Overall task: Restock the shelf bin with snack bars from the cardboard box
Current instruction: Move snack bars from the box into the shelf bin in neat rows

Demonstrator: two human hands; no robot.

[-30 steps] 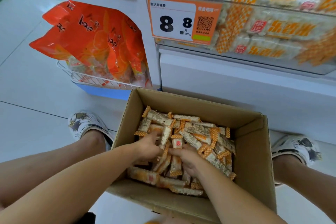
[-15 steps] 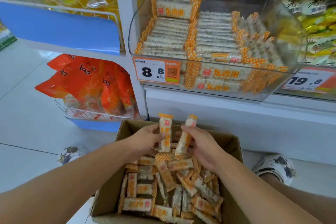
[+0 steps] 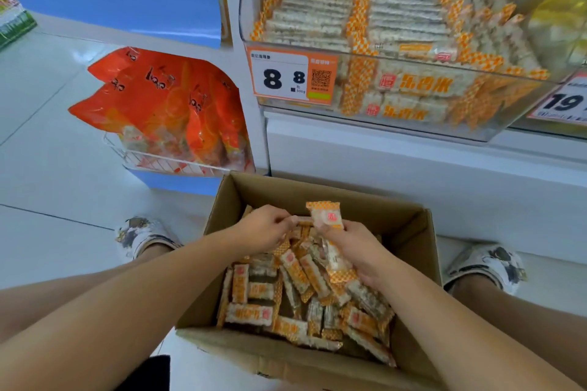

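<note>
Above box [image 3: 409,225]: orange-checked bars [image 3: 327,216] in R hand [image 3: 355,251] fingers; L [image 3: 263,228] pinching one.

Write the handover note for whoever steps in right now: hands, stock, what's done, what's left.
Right hand: holds a small bunch of snack bars above the cardboard box.
Left hand: fingers curled, pinching at the same bunch; whether it holds a bar of its own is unclear.
Box: on the floor below the shelf, many loose bars inside.
Shelf bin: clear, already well filled with rows of the same bars.
Done: bars picked up.
Left: lift them into the bin, then repeat.
</note>
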